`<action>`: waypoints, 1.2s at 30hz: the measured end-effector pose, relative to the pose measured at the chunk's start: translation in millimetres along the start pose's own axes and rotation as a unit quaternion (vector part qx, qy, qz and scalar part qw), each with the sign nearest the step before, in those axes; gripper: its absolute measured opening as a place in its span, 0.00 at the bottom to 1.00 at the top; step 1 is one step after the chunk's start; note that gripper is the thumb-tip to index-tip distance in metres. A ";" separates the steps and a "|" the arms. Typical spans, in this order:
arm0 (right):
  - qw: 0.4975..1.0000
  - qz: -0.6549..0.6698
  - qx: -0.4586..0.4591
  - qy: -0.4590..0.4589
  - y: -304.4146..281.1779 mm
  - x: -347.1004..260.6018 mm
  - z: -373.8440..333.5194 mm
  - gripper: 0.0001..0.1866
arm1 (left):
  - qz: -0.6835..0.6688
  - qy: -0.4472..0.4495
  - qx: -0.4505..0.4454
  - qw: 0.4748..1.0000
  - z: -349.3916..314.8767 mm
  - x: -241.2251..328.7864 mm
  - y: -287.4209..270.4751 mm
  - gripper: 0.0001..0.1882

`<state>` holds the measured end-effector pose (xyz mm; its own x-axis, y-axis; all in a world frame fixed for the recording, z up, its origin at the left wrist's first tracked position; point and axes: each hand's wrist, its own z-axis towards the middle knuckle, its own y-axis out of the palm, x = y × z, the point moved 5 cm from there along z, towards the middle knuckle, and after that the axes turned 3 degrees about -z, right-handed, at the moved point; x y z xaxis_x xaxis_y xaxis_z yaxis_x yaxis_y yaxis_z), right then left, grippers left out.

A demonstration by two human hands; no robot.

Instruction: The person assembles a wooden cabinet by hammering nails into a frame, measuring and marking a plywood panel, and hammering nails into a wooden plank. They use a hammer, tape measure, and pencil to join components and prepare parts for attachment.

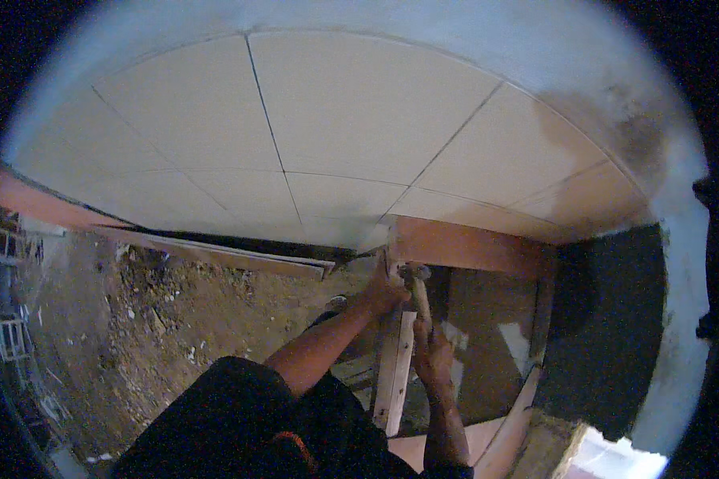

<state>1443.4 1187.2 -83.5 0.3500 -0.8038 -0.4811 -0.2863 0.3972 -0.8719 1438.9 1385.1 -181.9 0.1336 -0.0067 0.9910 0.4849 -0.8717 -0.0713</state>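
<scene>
A hammer (422,299) with a pale wooden handle is in my right hand (434,357), its fingers wrapped round the lower part. The dark hammer head is up by the top corner of a wooden cabinet frame (475,246). Right beside the head, my left hand (387,289) is closed against that corner; whatever its fingers pinch is too small and dim to make out. Below the hands runs a pale wooden upright (397,371) with several dark holes or marks along it.
Large cream tiles (351,112) cover the wall ahead. Long thin boards (240,257) lie along its foot at left. Rubble-strewn dirt ground (184,319) spreads on the left. A dark panel (611,319) stands at right, with a broken-edged block (555,443) below it.
</scene>
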 end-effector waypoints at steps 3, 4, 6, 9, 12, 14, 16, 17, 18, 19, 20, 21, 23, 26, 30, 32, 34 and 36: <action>0.988 0.124 0.004 0.095 -40.6 -1.9 -61.8 0.23 | 0.072 -0.006 0.004 0.997 -6.7 16.5 -5.7 0.50; 0.976 0.170 0.018 0.134 -53.1 -4.2 -91.1 0.23 | 0.131 -0.012 0.017 0.991 -6.7 19.7 -6.9 0.48; 0.961 0.208 0.074 0.165 -64.3 -10.0 -133.1 0.22 | 0.188 0.057 0.052 0.979 -1.2 33.3 -7.4 0.45; 0.929 0.243 0.135 0.242 -58.8 -7.9 -201.0 0.22 | 0.257 0.002 0.027 0.966 13.5 35.1 -6.6 0.40; 0.882 0.261 0.072 0.385 -32.2 5.1 -265.9 0.22 | 0.311 -0.015 0.038 0.950 20.1 41.1 -9.1 0.35; 0.807 0.423 0.125 0.394 -8.0 4.3 -297.1 0.22 | 0.322 0.002 0.061 0.945 21.3 44.4 -10.5 0.32; 0.800 0.433 0.124 0.395 11.3 2.7 -322.7 0.21 | 0.310 -0.005 0.072 0.948 24.4 39.8 -12.4 0.29; 0.835 0.372 0.100 0.393 18.3 3.2 -329.7 0.21 | 0.301 0.009 0.069 0.951 28.9 37.0 -13.2 0.28; 0.865 0.308 0.075 0.389 24.7 3.0 -335.0 0.21 | 0.286 0.019 0.056 0.956 34.4 31.6 -14.7 0.27; 0.862 0.318 0.081 0.387 30.3 2.6 -339.4 0.21 | 0.273 0.029 0.045 0.961 40.0 25.6 -17.5 0.26; 0.859 0.326 0.089 0.385 34.6 1.5 -341.0 0.21 | 0.239 -0.029 0.007 0.970 50.9 12.5 -21.2 0.26; 0.851 0.327 0.082 0.403 38.3 2.1 -341.8 0.21 | 0.205 -0.089 -0.030 0.974 62.9 -0.1 -27.6 0.26; 0.861 0.372 0.129 0.322 31.4 -3.8 -327.2 0.22 | 0.175 -0.147 -0.063 0.972 83.7 -17.0 -39.6 0.26; 0.870 0.373 0.102 0.305 16.6 -12.3 -295.3 0.21 | 0.247 -0.115 -0.085 0.958 106.8 -9.7 -49.9 0.27; 0.830 0.435 0.047 0.346 -1.7 -16.3 -222.3 0.20 | 0.470 -0.082 -0.072 0.876 105.0 33.8 -54.8 0.30; 0.787 0.474 0.011 0.394 -2.4 -14.7 -177.7 0.18 | 0.514 -0.063 -0.100 0.849 99.0 59.0 -53.2 0.31; 0.777 0.508 0.032 0.370 -6.1 -15.5 -122.3 0.18 | 0.542 -0.024 -0.122 0.831 95.6 79.8 -50.9 0.32; 0.861 0.385 0.078 0.322 -14.7 -21.6 -73.5 0.19 | 0.545 0.020 -0.158 0.823 98.4 94.3 -46.4 0.28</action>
<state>1374.5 1166.1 -53.5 -0.4725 -0.3338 -0.8157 -0.0714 0.9370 -0.3421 1514.0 1473.1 -96.3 0.3092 -0.8793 0.3622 -0.1539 -0.4221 -0.8934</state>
